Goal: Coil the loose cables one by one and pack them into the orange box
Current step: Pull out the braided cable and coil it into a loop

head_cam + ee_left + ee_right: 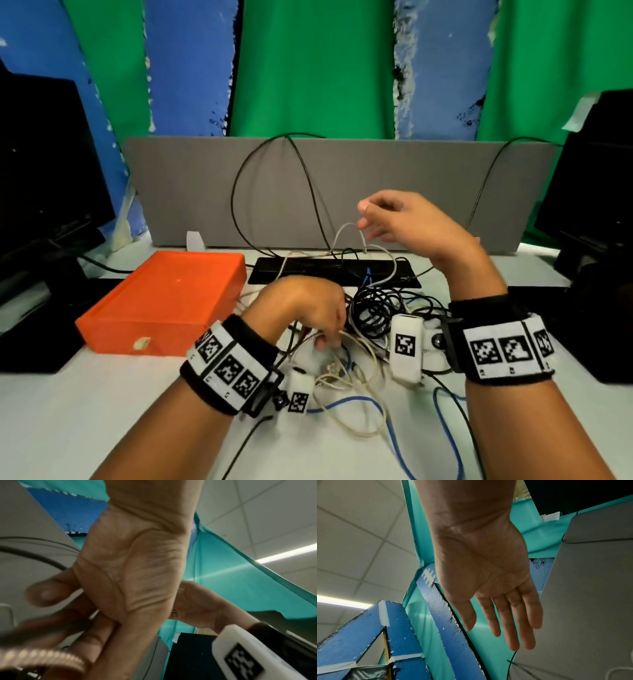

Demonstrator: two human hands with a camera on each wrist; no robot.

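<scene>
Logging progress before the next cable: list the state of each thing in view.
Flat orange plastic box: lid closed, no cables packed.
Tangled pile of black, white and blue cables: loose, uncoiled.
Left hand: fingers curled in the pile; grip unclear.
Right hand: raised, fingers straight, empty.

Green and blue drapes (308, 68) hang behind a grey partition (191, 192).

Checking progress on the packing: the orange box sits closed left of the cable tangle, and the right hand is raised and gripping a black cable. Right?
Not quite. The right hand is raised but open, gripping nothing, as the right wrist view shows. The orange box does sit closed left of the cable tangle.
</scene>
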